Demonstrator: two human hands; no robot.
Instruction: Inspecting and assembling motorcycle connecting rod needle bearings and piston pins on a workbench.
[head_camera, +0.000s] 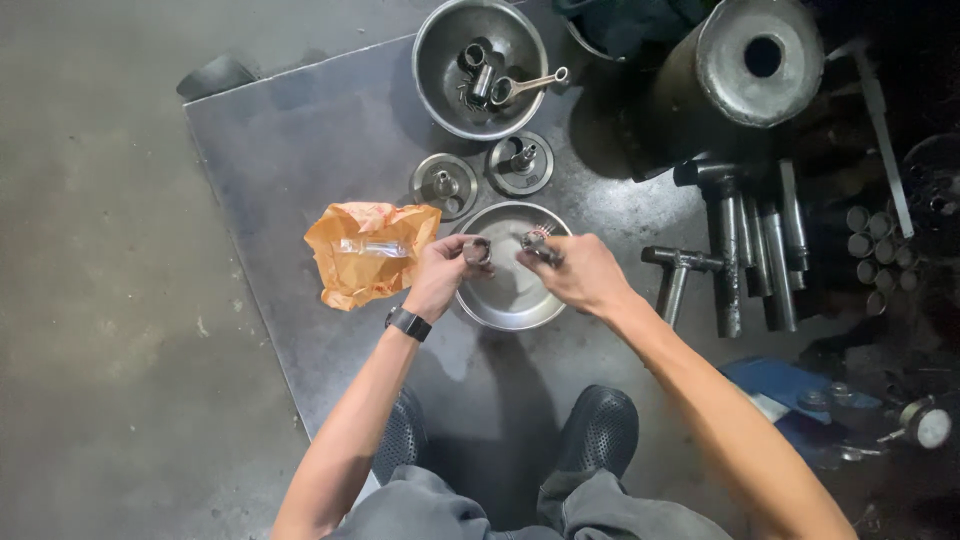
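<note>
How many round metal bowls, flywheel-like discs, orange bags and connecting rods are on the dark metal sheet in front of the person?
Metal bowls: 2, the upper bowl and the lower bowl
Round metal discs with a centre shaft: 2, left disc and right disc
Orange plastic bag: 1
Connecting rod, lying in the upper bowl: 1
Total: 6

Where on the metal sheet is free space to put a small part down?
The metal sheet is bare left of the upper bowl and above the orange bag. It is crowded right of the lower bowl, around the steel tubes.
</note>
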